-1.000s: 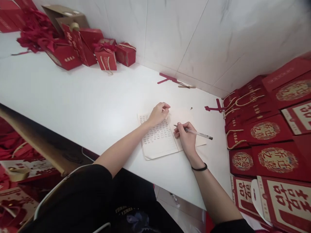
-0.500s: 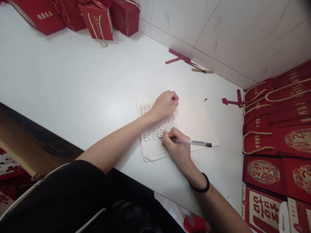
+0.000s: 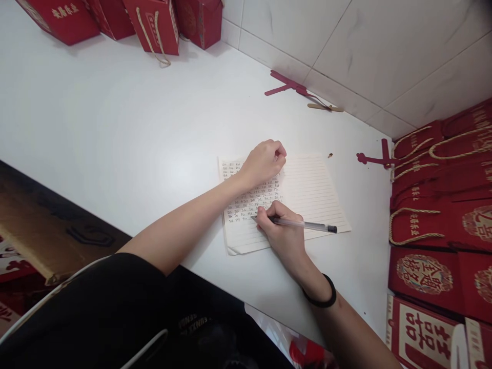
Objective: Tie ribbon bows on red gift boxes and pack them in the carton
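Between the thumb and fingers of my right hand (image 3: 282, 228) is a black-capped gel pen (image 3: 305, 224), its tip touching the lined notebook paper (image 3: 315, 195). Rows of small handwritten numbers cover the left part of the sheet, and the right part shows bare ruled lines. My left hand (image 3: 265, 161) lies across the upper part of the paper, its fingers curled into a loose fist with nothing visible in them. Some of the writing is hidden under that hand and forearm. The paper's lower left corner curls up.
Red gift boxes (image 3: 156, 25) with rope handles stand at the back left of the white table (image 3: 115, 118). More red gift bags (image 3: 423, 225) line the right side. Dark red strips (image 3: 286, 84) and a thin wooden stick (image 3: 325, 107) lie by the tiled wall (image 3: 284, 31).
My view has shifted slightly, so the surroundings sit a little differently in the picture. Both hands keep nearly the same pose on the paper, with the pen still in my right hand.
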The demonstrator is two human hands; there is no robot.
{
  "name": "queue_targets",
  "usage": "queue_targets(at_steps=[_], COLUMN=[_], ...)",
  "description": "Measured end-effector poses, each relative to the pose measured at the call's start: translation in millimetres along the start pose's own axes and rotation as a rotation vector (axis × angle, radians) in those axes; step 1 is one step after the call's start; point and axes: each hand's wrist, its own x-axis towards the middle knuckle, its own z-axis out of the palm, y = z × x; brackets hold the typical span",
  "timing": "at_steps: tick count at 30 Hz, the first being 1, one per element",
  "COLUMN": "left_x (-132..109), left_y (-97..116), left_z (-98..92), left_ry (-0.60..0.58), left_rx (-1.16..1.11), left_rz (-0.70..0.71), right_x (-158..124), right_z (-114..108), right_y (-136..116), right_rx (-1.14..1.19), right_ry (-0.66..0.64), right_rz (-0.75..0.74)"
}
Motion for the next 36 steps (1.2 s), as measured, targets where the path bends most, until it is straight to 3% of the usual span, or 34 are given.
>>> queue_targets(at_steps=[28, 32, 36], left_x=[-1.5, -1.2, -0.9], left_y=[0.7, -1.2, -4.2], left_z=[-1.4, -1.5, -0.4], left_ry=[-0.013, -0.01, 0.003], left_rx=[-0.007, -0.001, 0.032], left_rz=[0.0, 0.004, 0.006], right_x=[0.3, 0.3, 10.4], right_z=[-0.3, -2.8, -18.2], right_y=[-2.6, -2.3, 6.6], right_rx=[-0.006, 0.199, 0.481], right_ry=[0.054, 0.06, 0.252], right_rz=[-0.026, 0.025, 0.153])
